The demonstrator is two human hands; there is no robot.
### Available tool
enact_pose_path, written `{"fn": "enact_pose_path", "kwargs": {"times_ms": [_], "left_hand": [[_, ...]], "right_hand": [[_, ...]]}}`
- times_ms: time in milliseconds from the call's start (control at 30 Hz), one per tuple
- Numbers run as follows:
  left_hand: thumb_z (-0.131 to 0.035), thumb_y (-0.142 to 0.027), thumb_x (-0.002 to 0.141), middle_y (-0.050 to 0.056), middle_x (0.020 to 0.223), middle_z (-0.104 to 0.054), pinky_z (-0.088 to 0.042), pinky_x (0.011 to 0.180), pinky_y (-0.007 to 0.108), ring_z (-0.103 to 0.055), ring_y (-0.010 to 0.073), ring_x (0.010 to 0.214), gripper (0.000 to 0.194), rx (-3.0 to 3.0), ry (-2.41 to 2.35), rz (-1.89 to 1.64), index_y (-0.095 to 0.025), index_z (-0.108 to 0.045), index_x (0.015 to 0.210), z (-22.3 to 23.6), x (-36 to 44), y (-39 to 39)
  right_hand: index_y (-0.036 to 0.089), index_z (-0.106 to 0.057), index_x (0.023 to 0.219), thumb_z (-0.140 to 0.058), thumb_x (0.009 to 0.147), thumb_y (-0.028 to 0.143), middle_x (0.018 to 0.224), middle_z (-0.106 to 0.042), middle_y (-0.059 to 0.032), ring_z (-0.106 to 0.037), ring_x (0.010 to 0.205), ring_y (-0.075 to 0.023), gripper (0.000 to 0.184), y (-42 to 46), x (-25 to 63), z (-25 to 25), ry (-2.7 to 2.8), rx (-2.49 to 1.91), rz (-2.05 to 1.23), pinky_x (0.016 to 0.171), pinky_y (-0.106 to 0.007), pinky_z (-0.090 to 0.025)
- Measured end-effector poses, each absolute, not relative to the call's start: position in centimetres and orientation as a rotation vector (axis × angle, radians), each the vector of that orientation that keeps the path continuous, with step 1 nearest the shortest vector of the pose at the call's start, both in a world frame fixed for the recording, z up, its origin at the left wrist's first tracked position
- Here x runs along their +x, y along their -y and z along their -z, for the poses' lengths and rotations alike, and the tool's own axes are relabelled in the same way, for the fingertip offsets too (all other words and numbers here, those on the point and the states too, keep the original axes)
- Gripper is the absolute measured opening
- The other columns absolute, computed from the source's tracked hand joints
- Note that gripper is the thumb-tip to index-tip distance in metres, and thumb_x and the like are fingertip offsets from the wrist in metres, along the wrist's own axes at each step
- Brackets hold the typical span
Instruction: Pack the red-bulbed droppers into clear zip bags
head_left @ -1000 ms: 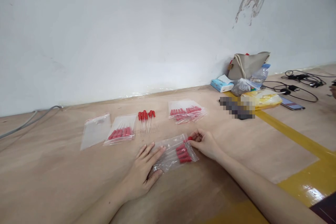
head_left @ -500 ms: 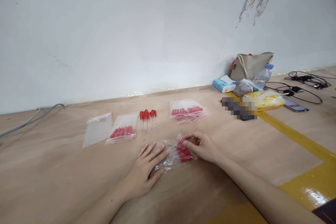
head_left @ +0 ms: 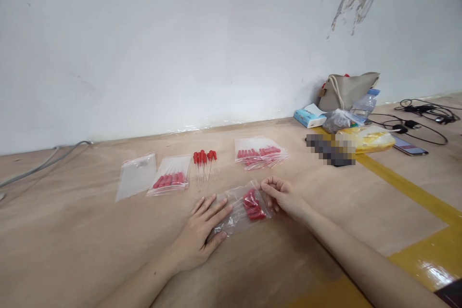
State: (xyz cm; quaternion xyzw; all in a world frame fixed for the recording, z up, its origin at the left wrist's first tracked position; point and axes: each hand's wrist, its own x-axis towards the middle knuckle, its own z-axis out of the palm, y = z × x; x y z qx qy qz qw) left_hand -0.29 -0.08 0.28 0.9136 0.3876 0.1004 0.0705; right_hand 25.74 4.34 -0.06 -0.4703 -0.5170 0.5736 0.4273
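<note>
pushed in over the past second, a red-bulbed dropper [head_left: 250, 196] now lies beside others inside the clear bag [head_left: 236, 209], apparently packed, while the right hand [head_left: 285, 198] curls at the bag's mouth, any pinch impossible to tell, and the left hand [head_left: 202, 231], fingers spread, rests flat across the other end.

Clear bag [head_left: 238, 211] partly hidden under left hand [head_left: 199, 237]
</note>
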Motion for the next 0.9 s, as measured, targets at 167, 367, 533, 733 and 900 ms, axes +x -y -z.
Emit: {"fn": "enact_pose_path", "kwargs": {"times_ms": [167,367,533,733,900], "left_hand": [[-0.037,-0.035,0.09,0.001,0.142,-0.024,-0.019,0.104,0.051,-0.02,0.0257,0.13,0.045,2.766,-1.176,-0.277,-0.03,-0.029,0.134,-0.3,-0.4,0.1],[-0.036,-0.035,0.091,0.001,0.142,-0.026,-0.017,0.105,0.05,-0.018,0.0239,0.131,0.048,2.758,-1.178,-0.255,-0.027,-0.025,0.136,-0.4,-0.4,0.1],[-0.035,-0.034,0.091,0.0,0.144,-0.017,-0.016,0.105,0.049,-0.013,0.0237,0.132,0.046,2.773,-1.159,-0.223,-0.03,-0.024,0.136,-0.4,-0.2,0.2],[-0.038,-0.036,0.09,0.003,0.145,-0.014,-0.022,0.105,0.044,-0.011,0.0242,0.132,0.05,2.7,-1.234,-0.337,-0.025,-0.023,0.137,-0.4,-0.2,0.2],[-0.036,-0.04,0.09,0.005,0.141,-0.027,-0.018,0.106,0.046,-0.022,0.0222,0.13,0.049,2.689,-1.232,-0.294,-0.024,-0.028,0.135,-0.5,-0.2,0.2]], "right_hand": [[0.02,-0.045,0.092,-0.057,0.068,0.049,0.054,-0.055,0.0084,-0.038,0.03,-0.0039,0.039,-4.5,25.9,0.5,1.325,-1.204,-1.399,0.029,-0.015,-0.028],[0.017,-0.05,0.101,-0.072,0.056,0.038,0.077,-0.062,-0.0001,-0.05,0.045,-0.006,0.053,-4.3,25.7,0.1,1.291,-1.336,-1.369,0.037,-0.017,-0.035],[0.013,-0.059,0.075,-0.073,0.054,0.039,0.057,-0.06,0.0026,-0.054,0.05,-0.0091,0.036,-4.3,25.8,0.0,1.438,-1.21,-1.646,0.047,-0.02,-0.041],[0.016,-0.057,0.078,-0.066,0.066,0.043,0.042,-0.049,0.0081,-0.035,0.03,-0.003,0.031,-4.1,27.5,-0.4,1.422,-1.136,-1.736,0.03,-0.015,-0.023],[0.018,-0.057,0.075,-0.069,0.065,0.034,0.057,-0.06,0.0034,-0.049,0.04,-0.0053,0.023,-5.6,28.9,-2.9,1.079,-1.062,-1.583,0.036,-0.015,-0.036]]}}
